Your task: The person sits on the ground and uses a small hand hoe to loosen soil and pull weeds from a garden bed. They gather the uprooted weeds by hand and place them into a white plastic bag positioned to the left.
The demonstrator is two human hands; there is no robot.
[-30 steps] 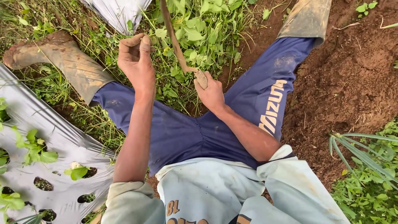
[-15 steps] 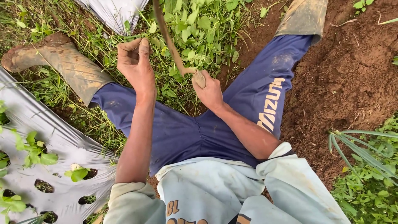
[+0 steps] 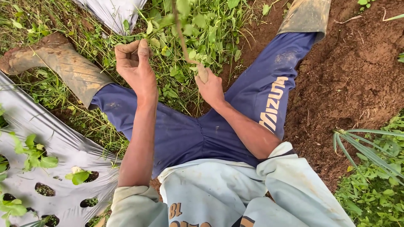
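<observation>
Stick (image 3: 182, 35) held over a patch of weeds, top centre of the frame.

It is thin and brown, rising from the right hand (image 3: 210, 86), whose grip is closed around its lower end, up past the top edge. The left hand (image 3: 135, 65), upper left of centre, is curled loosely with fingertips bent in, holding nothing I can make out. Both hands hover above the weeds (image 3: 198, 25) between spread legs in blue trousers (image 3: 181, 134). A muddy boot (image 3: 63, 67) lies at upper left, silver plastic sheet (image 3: 54, 143) with planting holes at lower left, bare soil (image 3: 357, 75) at right.
</observation>
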